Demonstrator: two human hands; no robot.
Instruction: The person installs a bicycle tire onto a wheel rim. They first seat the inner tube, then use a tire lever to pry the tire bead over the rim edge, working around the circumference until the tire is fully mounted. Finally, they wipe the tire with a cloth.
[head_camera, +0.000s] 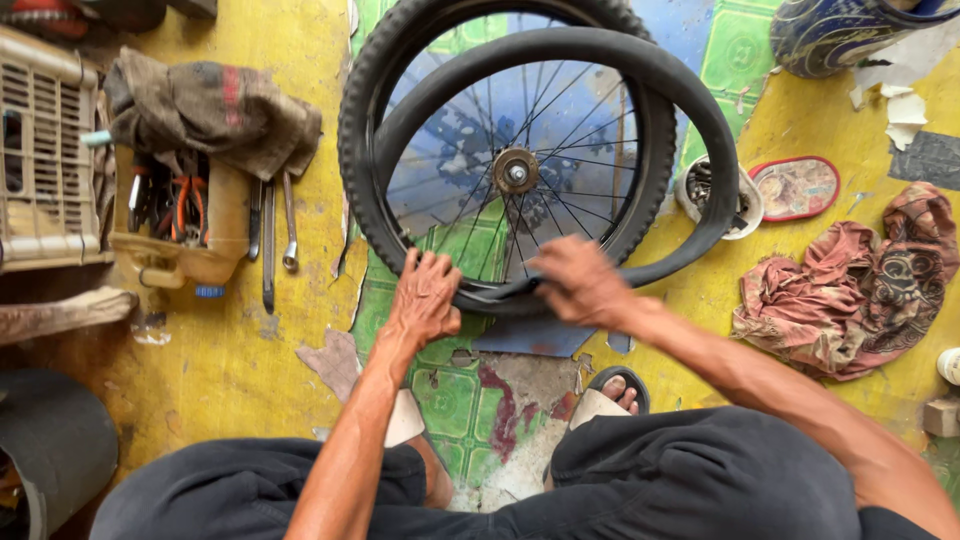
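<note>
We note a bicycle wheel (515, 170) w/ knobby tyre (352, 150) lying flat on the floor, a black inner tube (700, 110) draped over it and hanging out to the right. Left hand (425, 298) presses flat on the tyre's near edge, fingers spread. Right hand (578, 280) is blurred at the tube's near section; grip can't be told. Spanners (288, 225) lie left; rag (850, 290) lies right.

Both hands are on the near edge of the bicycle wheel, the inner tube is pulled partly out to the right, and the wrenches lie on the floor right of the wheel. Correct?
Not quite: the head view shows the wrenches left of the bicycle wheel, beside the tool tray. The left hand and right hand are on its near edge, and the inner tube bulges right.
</note>
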